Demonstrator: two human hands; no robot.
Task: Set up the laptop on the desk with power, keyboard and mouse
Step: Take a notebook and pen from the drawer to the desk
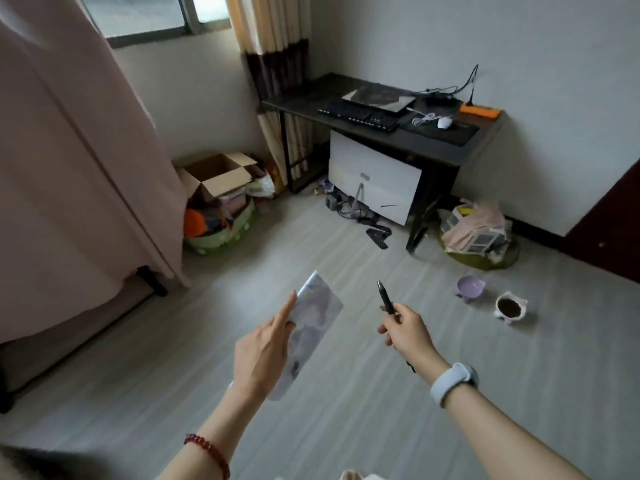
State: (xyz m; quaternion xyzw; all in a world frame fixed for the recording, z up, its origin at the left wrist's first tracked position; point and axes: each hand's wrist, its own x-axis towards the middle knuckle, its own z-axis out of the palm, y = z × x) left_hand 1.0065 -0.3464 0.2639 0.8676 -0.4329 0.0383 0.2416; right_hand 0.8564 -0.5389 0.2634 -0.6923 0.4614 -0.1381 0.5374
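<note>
A dark desk (pixel 298 98) stands against the far wall. On it lies a closed laptop (pixel 379 97) with a marbled lid, and a black keyboard (pixel 360 116) in front of it. A white mouse (pixel 444 123) with a coiled white cable rests on a black mat (pixel 457 131). An orange power strip (pixel 479 110) and black cables sit at the back right. Far from the desk, my left hand (pixel 263 355) holds a marbled notebook (pixel 311 323). My right hand (pixel 407 329) grips a black pen (pixel 385 296).
A white panel (pixel 374 178) leans under the desk, with cables and a black remote (pixel 379 237) on the floor. An open cardboard box (pixel 218 174) and a green basket (pixel 221 233) sit left. A cluttered basket (pixel 478 237) and two small bowls (pixel 491 299) lie right. Pink bed curtain (pixel 69 150) at left.
</note>
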